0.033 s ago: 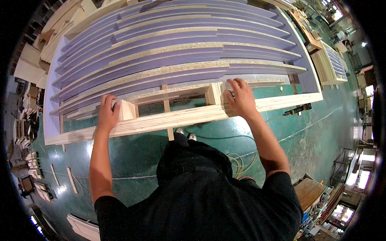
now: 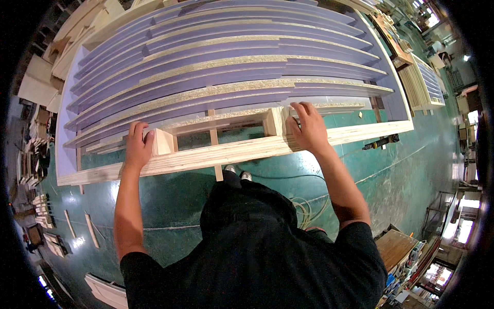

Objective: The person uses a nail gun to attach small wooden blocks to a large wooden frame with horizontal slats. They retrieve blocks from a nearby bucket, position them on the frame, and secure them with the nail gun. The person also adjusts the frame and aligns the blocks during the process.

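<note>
A big lilac panelled frame (image 2: 60, 154) lies in front of me, with long thin slats (image 2: 216, 67) standing on edge in rows. Its near side is a thick pale plywood rail (image 2: 236, 152). Just behind the rail, two short wooden blocks flank a lengthwise board (image 2: 221, 122). My left hand (image 2: 138, 149) is bent around the outer side of the left block (image 2: 164, 142), thumb against it. At the right block (image 2: 276, 122), my right hand (image 2: 310, 127) curls its fingers over the outer side, with its palm by the rail. The fingers' undersides are hidden.
A cordless power tool (image 2: 381, 141) lies to the right, near the rail. Narrow wooden strips (image 2: 215, 136) run beneath the frame. A coiled hose (image 2: 306, 211) is on the green floor (image 2: 170, 206) by my feet. Lower right stands a cluttered workbench (image 2: 395, 250).
</note>
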### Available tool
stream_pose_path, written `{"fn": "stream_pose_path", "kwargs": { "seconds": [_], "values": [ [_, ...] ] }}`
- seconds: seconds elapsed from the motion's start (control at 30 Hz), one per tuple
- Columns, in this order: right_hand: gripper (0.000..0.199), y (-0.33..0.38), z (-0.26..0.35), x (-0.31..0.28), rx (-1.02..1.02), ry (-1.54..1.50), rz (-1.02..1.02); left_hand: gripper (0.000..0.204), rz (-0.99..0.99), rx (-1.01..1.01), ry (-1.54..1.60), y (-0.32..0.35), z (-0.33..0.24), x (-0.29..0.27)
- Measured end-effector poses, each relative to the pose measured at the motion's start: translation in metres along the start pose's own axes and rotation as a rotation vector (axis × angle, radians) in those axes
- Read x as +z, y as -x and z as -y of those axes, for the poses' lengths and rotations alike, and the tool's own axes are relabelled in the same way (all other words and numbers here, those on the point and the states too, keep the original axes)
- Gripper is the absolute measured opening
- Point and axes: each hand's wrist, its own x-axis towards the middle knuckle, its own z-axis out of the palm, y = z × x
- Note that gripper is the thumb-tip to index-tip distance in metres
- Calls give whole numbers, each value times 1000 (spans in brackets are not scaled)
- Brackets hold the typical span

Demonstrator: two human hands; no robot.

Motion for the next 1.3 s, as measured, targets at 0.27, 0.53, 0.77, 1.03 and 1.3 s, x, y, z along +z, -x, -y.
{"fn": "stream_pose_path", "kwargs": {
  "seconds": [0.27,0.53,0.77,1.03,1.3],
  "values": [
    [39,-4,9,-3,150,-52,186,20,105,26,-19,-3,3,-4],
    [35,-5,6,-5,140,-76,186,18,112,22,18,-5,2,-1],
    [36,-5,4,-3,129,-63,199,20,98,41,0,-4,5,-1],
    [38,-8,3,2,135,-54,220,25,106,20,-51,-1,15,-1],
    [36,-10,-2,-5,170,-53,292,32,115,-22,3,-4,-5,-2]
  ]
}}
